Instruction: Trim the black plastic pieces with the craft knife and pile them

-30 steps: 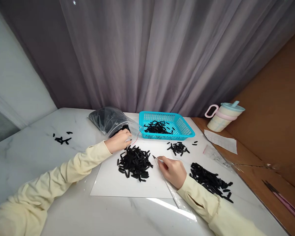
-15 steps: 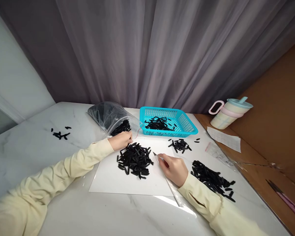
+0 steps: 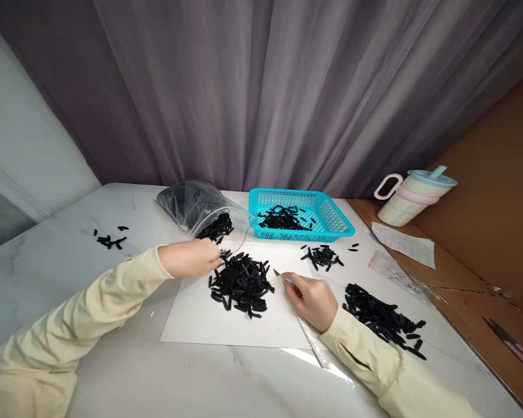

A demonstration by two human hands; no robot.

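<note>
Curled fingers of my left hand are closed above the left edge of the central pile of black pieces; what they hold, if anything, is too small to name. Just behind that hand lies a clear plastic bag with black pieces at its mouth. My right hand pinches a slim pointed tool, its tip facing the pile's right side. The pile rests on a white sheet.
Behind the sheet stands a blue basket holding black pieces. A small pile and a larger one lie at right, a few pieces at left. A cup, paper strip and scissors are far right.
My left hand has moved left, away from the bag's mouth, to the pile's left edge. My right hand keeps the tool in nearly the same place. The view has shifted slightly.
</note>
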